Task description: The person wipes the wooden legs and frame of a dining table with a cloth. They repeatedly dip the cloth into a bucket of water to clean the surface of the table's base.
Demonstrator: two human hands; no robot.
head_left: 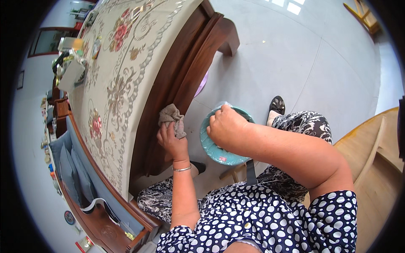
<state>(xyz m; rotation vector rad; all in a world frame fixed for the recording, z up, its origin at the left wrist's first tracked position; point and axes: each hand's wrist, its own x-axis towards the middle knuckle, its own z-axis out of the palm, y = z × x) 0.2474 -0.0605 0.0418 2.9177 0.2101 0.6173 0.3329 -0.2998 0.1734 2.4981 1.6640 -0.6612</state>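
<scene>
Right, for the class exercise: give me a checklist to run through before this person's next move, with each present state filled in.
1. Left hand on the grey cloth: ok, fingers are on it.
2. Right hand at the teal bin: ok, it is over the opening.
3. What the right hand grips: cannot tell, its fingertips are hidden.
4. Left hand free: not ok, it has the grey cloth.
5. Grey cloth apart from the flowered tablecloth: ok, bare wooden table side shows between them.
6. Bin's footing: cannot tell, its base is out of sight.
</scene>
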